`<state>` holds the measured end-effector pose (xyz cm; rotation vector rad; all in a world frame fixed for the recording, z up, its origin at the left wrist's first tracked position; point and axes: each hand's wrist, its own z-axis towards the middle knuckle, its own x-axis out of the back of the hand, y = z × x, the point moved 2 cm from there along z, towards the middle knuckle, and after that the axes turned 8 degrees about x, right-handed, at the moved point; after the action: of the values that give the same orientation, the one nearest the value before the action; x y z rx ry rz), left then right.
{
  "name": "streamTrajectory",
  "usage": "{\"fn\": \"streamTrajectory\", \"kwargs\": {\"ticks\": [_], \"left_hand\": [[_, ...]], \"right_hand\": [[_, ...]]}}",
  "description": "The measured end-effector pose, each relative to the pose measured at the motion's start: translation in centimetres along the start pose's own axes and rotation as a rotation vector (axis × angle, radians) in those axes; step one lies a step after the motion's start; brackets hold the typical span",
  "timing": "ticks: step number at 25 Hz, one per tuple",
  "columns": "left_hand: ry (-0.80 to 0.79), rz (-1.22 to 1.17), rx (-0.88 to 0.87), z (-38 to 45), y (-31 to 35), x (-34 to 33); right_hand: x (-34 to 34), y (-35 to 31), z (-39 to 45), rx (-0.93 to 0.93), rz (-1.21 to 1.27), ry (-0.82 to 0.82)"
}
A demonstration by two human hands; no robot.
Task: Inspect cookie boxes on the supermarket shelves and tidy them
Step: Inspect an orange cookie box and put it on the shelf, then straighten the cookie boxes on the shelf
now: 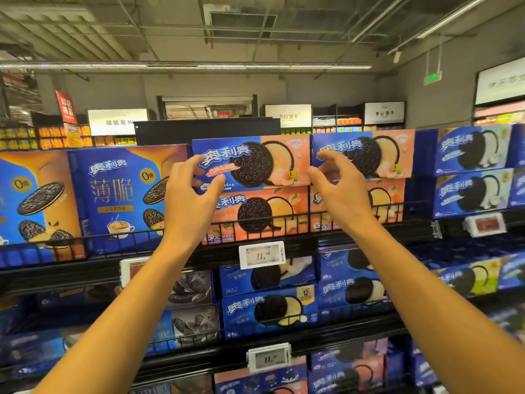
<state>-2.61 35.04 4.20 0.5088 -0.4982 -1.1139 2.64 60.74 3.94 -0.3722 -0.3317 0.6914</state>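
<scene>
Head view: top shelf (284, 237) under grey ceiling; peach box (272, 163) tops a stack on it. Left hand (190, 194) grips its left end; right hand (341, 189), fingers loosely spread, reaches its right end.

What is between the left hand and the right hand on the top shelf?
In the head view, the upper peach cookie box spans the gap between the left hand and the right hand.
</scene>
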Motion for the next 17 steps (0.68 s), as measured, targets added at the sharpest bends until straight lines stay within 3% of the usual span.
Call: {"fn": "streamTrajectory", "kwargs": {"ticks": [6,17], "left_hand": [[-0.233,-0.350,0.111,-3.4,1.9,-2.0],[-0.635,-0.467,0.242,-12.0,4.0,-7.6]], "right_hand": [[5.1,-1.1,-2.2,-0.053,0.109,0.000],[13.8,3.3,-8.3,-0.080,0.178,-0.143]]}}
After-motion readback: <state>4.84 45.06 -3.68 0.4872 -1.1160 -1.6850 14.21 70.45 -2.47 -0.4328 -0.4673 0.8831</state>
